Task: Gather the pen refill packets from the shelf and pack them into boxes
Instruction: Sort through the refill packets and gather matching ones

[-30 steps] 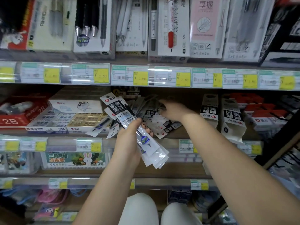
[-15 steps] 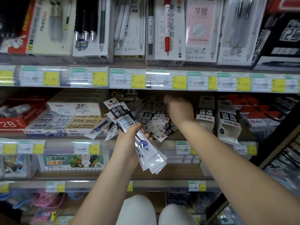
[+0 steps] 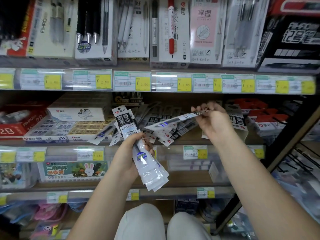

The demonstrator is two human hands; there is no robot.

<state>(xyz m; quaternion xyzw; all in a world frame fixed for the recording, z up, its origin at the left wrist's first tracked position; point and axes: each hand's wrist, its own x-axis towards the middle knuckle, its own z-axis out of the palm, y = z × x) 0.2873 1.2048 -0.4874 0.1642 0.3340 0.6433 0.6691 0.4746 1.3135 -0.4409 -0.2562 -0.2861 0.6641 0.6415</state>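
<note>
One packet (image 3: 174, 120) now lifted by right hand (image 3: 213, 122), left hand (image 3: 133, 153) gripping bundle (image 3: 147, 161).

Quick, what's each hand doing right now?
Left hand: grips a fanned bundle of clear plastic refill packets.
Right hand: pinches one clear refill packet by its end.

Pen boxes (image 3: 168, 32) are lining the top shelf; eraser boxes (image 3: 57, 130) are sitting far left, price tags (image 3: 131, 81) between.
</note>
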